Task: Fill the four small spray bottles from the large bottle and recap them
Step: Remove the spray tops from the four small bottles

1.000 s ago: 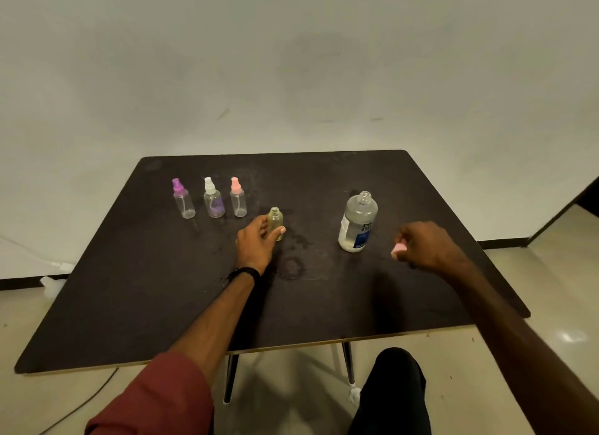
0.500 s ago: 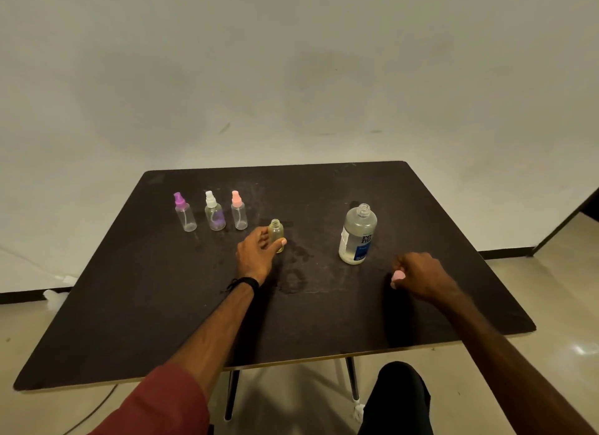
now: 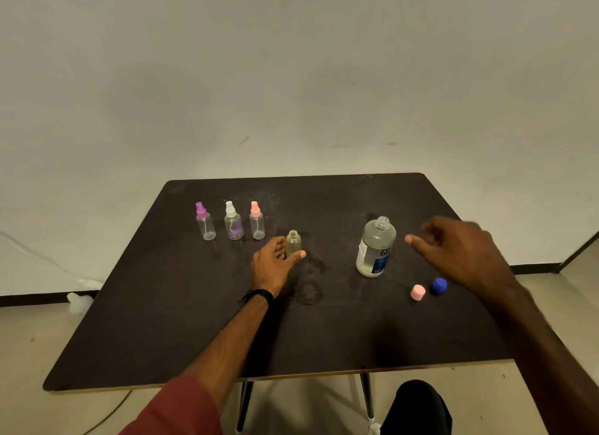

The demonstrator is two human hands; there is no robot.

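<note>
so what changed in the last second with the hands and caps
The right hand let go of the pink cap, which now lies on the table beside the blue cap, and rose toward the large bottle, holding nothing. The left hand keeps gripping the uncapped small bottle. The three capped spray bottles stayed put.

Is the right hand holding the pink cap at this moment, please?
No: the pink cap lies on the table beside the blue cap, while the right hand is raised near the large bottle, holding nothing.
</note>
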